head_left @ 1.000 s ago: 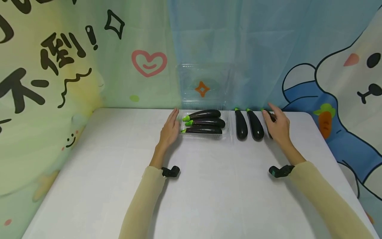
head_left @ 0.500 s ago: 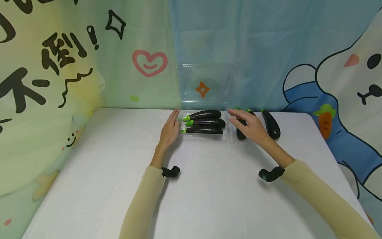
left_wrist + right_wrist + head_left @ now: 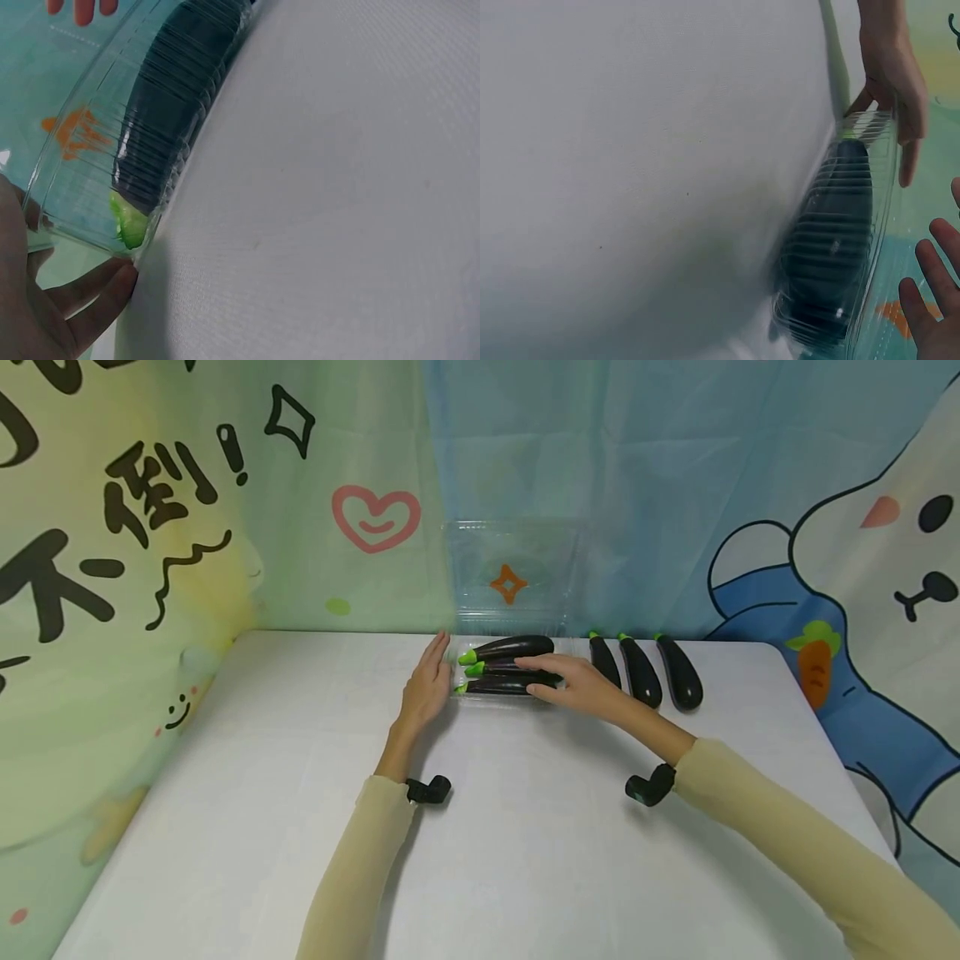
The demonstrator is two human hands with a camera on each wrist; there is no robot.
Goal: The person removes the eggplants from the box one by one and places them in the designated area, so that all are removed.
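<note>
A clear plastic clamshell box (image 3: 506, 702) stands at the table's far edge with its lid (image 3: 517, 547) raised. Three dark eggplants with green tips lie sideways in it: a back one (image 3: 521, 647), a middle one (image 3: 491, 669) and a front one (image 3: 491, 687). My left hand (image 3: 425, 687) rests against the box's left end, its fingertips (image 3: 112, 296) at the rim in the left wrist view. Over the box's right side hovers my right hand (image 3: 581, 685), fingers spread and nothing held; it hides the right ends of the middle and front eggplants.
Right of the box, three more eggplants lie in a row: a near one (image 3: 602, 656), a middle one (image 3: 642, 675) and a far-right one (image 3: 679, 675). A printed curtain (image 3: 652, 485) hangs right behind the white table (image 3: 510, 843).
My right hand has moved left, away from the rightmost loose eggplant, passing the other loose ones to reach over the box. The left hand and the eggplants have stayed in place.
</note>
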